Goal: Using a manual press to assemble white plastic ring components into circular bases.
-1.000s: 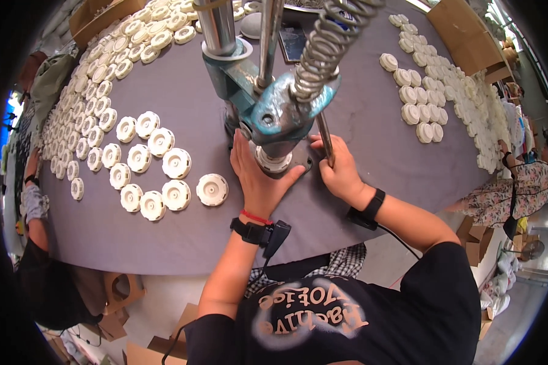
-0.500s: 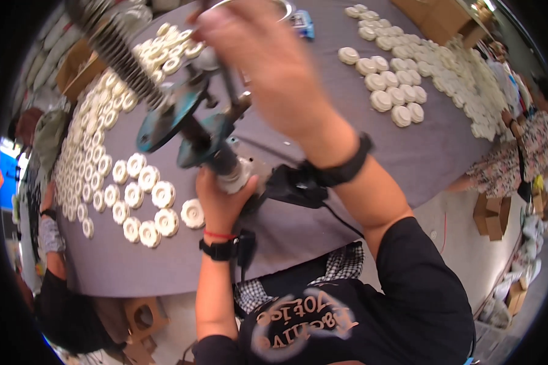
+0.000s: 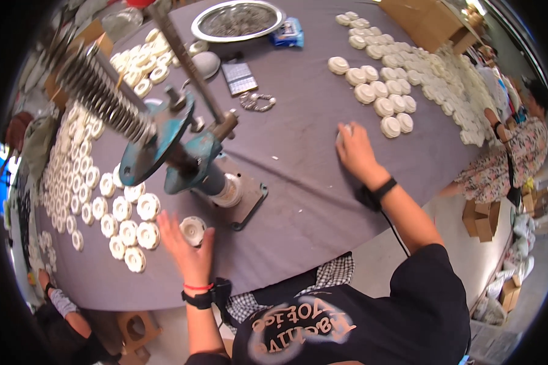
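My left hand (image 3: 189, 249) is spread near the table's front, thumb apart from the fingers, with a single white scalloped knob (image 3: 193, 231) between them. Whether the fingers press on its sides, I cannot make out. To the right, my right hand (image 3: 358, 153) is low over the table, fingers curled together around a small pale bit at their tips. Between my hands stands a teal hand press (image 3: 192, 161) with a coil spring, a long metal lever (image 3: 186, 61) and a metal base plate (image 3: 249, 204). A white round part (image 3: 228, 190) sits at the press's lower end.
Many white scalloped knobs (image 3: 128, 233) cover the left side. White round caps (image 3: 383, 106) spread along the right. At the back are a metal tray (image 3: 237, 38) of small pieces, a blue packet (image 3: 288, 33), a phone-like panel (image 3: 239, 79) and a bracelet (image 3: 257, 102). Other people sit at both sides.
My right hand has come down from the press lever to the table on the right. My left hand has left the press's lower end for the single knob. The view has shifted slightly.
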A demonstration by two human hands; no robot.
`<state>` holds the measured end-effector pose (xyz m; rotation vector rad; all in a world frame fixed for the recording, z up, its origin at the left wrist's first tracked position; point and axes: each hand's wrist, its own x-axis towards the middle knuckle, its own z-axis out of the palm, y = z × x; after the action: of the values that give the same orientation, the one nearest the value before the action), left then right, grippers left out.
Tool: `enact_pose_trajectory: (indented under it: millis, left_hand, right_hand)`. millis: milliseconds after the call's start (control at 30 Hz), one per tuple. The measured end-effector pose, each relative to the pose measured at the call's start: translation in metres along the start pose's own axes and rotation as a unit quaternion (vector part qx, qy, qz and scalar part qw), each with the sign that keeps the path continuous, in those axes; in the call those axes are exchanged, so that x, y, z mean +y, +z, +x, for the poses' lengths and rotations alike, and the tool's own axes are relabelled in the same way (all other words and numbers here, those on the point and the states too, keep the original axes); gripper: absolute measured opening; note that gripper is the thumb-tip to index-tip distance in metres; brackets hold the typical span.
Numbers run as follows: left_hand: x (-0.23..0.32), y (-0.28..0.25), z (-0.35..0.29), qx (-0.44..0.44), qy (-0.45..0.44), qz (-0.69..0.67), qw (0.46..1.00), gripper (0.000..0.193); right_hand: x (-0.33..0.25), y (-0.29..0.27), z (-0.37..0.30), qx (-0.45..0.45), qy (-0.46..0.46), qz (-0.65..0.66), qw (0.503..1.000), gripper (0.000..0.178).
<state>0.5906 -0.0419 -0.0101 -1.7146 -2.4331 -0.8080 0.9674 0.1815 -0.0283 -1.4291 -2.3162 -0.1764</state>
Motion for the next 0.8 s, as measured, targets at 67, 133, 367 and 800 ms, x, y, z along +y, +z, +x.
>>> enact_pose_trajectory:
  millis: [67, 133, 367, 800]
  left_hand:
    - [0.021, -0.001, -0.005, -0.009, 0.063, -0.179, 0.982, 0.082]
    - [0.052, 0.004, -0.005, -0.033, 0.093, -0.273, 0.957, 0.083]
    - [0.082, 0.013, 0.024, -0.031, 0.074, -0.251, 0.965, 0.086]
    - [0.07, 0.046, 0.05, 0.005, 0.025, -0.235, 0.972, 0.081]
  right_hand:
    - [-0.062, -0.03, -0.018, -0.054, 0.008, 0.232, 0.971, 0.046]
    - [-0.112, -0.048, -0.028, -0.188, 0.262, 0.589, 0.741, 0.038]
    - [-0.226, -0.022, 0.003, -0.158, 0.361, 0.75, 0.531, 0.042]
    - [-0.157, -0.09, 0.113, 0.008, 0.128, 0.48, 0.868, 0.023]
